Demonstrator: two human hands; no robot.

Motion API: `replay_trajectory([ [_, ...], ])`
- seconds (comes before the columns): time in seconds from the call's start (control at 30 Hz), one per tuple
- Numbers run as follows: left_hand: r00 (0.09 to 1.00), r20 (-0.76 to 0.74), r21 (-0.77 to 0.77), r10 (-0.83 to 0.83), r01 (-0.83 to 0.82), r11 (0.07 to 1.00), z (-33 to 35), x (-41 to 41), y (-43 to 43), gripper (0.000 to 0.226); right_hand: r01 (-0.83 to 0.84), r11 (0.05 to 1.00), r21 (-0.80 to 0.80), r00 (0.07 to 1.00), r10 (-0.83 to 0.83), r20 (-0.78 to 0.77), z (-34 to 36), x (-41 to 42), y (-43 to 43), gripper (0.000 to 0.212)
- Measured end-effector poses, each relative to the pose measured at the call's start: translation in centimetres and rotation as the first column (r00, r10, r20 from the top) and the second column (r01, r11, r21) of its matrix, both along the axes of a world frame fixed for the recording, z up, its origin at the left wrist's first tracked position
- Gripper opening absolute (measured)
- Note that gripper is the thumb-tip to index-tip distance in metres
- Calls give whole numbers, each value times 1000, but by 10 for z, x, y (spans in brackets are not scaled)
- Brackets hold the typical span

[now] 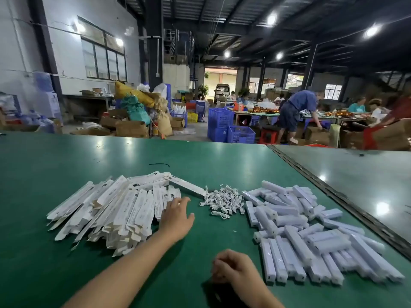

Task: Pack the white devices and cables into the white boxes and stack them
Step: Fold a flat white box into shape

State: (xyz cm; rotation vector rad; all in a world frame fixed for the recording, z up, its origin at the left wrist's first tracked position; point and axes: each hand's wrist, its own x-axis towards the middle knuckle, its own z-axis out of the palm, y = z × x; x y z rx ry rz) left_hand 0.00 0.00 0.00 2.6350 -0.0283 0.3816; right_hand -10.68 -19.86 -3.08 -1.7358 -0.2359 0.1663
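Flat boxes [115,210]: likely light, flimsy; take by long edges. Left hand [176,215] spread, touching them; right hand [231,266] curled, apparently empty.

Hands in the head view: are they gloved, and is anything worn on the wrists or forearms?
No gloves on the left hand or the right hand. The left forearm and right forearm are bare to the frame's edge: no sleeves, watch, bracelet or wristband. No rings show on the visible fingers.
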Motion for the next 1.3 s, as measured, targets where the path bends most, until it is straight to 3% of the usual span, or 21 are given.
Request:
replay_trajectory([
  [0.1,989,-147,188,15,13,982,-14,14,11,66,20,999,-30,998,-19,52,-3,13,7,19],
  [0.17,973,-229,214,12,38,976,-23,19,16,69,26,995,-97,998,-20,66,-2,22,13,17],
  [0.27,972,-235,212,23,28,977,-36,23,15,59,26,990,-138,999,-21,38,-2,32,16,12],
  [0.4,992,-127,37,5,0,999,-44,25,15,45,38,991,-127,999,-36,15,-1,49,21,12],
  [0.57,1000,-25,-183,11,-16,983,-41,23,21,54,27,988,-151,1000,-26,8,-2,71,34,11],
  [0.67,979,-50,-154,198,-204,967,-33,16,24,69,-14,990,-144,1000,12,-16,-2,81,41,9],
  [0.73,956,87,-308,279,-240,921,-21,10,22,57,-53,993,-107,998,48,-46,-1,86,42,8],
  [0.77,943,155,-467,294,-192,863,-16,6,18,47,-67,997,-49,996,64,-58,-1,88,42,8],
  [0.8,944,162,-651,288,-117,750,-9,3,14,37,-64,997,37,996,66,-66,0,89,42,11],
  [0.87,994,30,-950,103,-4,311,3,-6,3,28,-17,971,239,996,39,-86,3,89,40,22],
  [0.9,999,-26,-994,-34,-22,107,5,-12,-3,27,6,941,338,995,30,-100,4,89,38,28],
  [0.93,988,-54,-998,-148,-57,-14,6,-18,-8,27,20,904,426,993,32,-114,5,89,36,33],
  [1.07,935,-69,-979,-347,-131,-157,-6,-31,-18,36,24,769,638,987,82,-135,7,94,25,40],
  [1.17,897,-62,-956,-438,-179,-232,-9,-35,-20,43,72,708,703,987,52,-153,5,94,21,43],
  [1.3,863,-97,-954,-497,-223,-202,-13,-37,-19,42,99,719,688,993,-28,-113,4,98,16,44],
])
